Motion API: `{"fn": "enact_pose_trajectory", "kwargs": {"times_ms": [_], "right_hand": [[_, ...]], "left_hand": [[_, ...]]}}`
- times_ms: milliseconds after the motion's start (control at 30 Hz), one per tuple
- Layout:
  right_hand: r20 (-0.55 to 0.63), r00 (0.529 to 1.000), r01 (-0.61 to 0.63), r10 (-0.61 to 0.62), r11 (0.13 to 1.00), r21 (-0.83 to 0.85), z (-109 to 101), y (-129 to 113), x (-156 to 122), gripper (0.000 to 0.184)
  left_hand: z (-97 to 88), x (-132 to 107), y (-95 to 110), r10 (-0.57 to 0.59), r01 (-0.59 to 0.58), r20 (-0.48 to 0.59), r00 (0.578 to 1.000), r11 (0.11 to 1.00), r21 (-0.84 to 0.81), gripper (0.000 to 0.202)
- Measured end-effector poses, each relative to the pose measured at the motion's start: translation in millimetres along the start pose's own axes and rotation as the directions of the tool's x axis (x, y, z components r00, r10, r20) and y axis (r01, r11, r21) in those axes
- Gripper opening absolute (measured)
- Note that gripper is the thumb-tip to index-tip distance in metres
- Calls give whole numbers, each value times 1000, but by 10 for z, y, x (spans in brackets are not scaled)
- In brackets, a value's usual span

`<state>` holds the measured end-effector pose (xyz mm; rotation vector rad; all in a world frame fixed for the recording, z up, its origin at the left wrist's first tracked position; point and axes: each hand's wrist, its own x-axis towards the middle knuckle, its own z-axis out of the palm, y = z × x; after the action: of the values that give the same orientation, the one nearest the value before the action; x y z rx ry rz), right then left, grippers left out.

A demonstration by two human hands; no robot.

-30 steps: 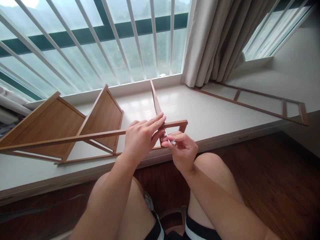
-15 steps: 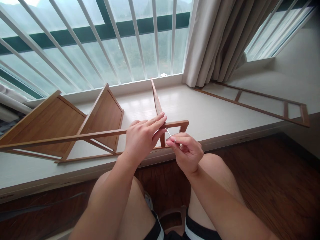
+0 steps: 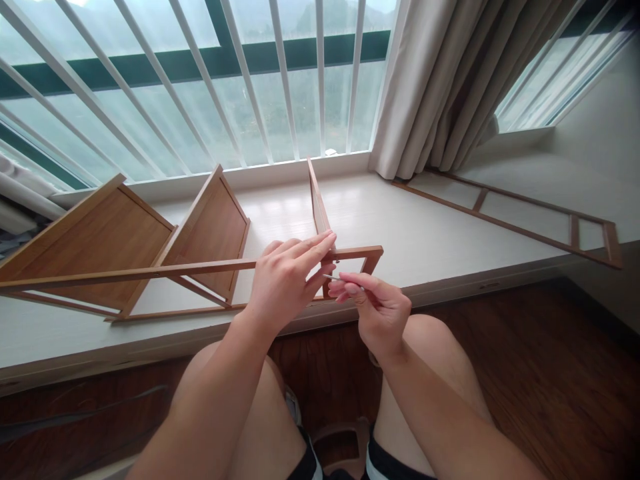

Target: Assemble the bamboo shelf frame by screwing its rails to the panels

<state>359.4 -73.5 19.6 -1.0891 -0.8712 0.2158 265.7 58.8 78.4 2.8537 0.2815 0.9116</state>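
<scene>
A brown wooden side frame (image 3: 215,268) lies level on edge, with wooden shelf panels (image 3: 207,223) standing out from it. My left hand (image 3: 287,270) is closed over its upper rail near the right end, fingers laid across the top and thumb beneath, where a narrow panel (image 3: 319,200) meets the frame. Between the thumb and fingers of my right hand (image 3: 383,303) is a thin metal hex key (image 3: 343,278), its tip pointing left, just below the rail. A small dark screw head (image 3: 337,261) shows under the rail, apart from the key.
The work rests on a white window ledge (image 3: 400,233). A second ladder-like wooden frame (image 3: 525,227) lies at the right, below a grey curtain (image 3: 430,87). White bars (image 3: 280,80) stand behind. My knees are close to the ledge's front edge, above a dark wood floor (image 3: 505,347).
My right hand has drawn the hex key down and away from the rail, turning it flatter. My left hand keeps its hold on the frame. The view has shifted slightly.
</scene>
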Motion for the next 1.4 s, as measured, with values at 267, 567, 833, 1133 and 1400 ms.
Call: {"fn": "enact_pose_trajectory", "kwargs": {"times_ms": [267,567,833,1133,1400], "right_hand": [[-107,964,232,-244,966,-117,-72,9,39,28],[44,866,491,-498,833,-253,-155,3,34,38],[109,909,413,-403,832,-371,-172,33,-11,44],[162,923,384,-348,858,-342,-174,-27,14,41],[140,925,379,-352,857,-350,-153,-21,18,34]], "left_hand": [[-163,-62,190,-160,90,-217,963,949,-301,27],[129,-306,679,-517,481,543,662,-263,-837,18],[207,-227,665,-348,392,720,600,-656,-644,23],[340,-211,617,-316,299,778,544,-793,-531,22],[339,-204,611,-305,266,786,537,-823,-501,23]]}}
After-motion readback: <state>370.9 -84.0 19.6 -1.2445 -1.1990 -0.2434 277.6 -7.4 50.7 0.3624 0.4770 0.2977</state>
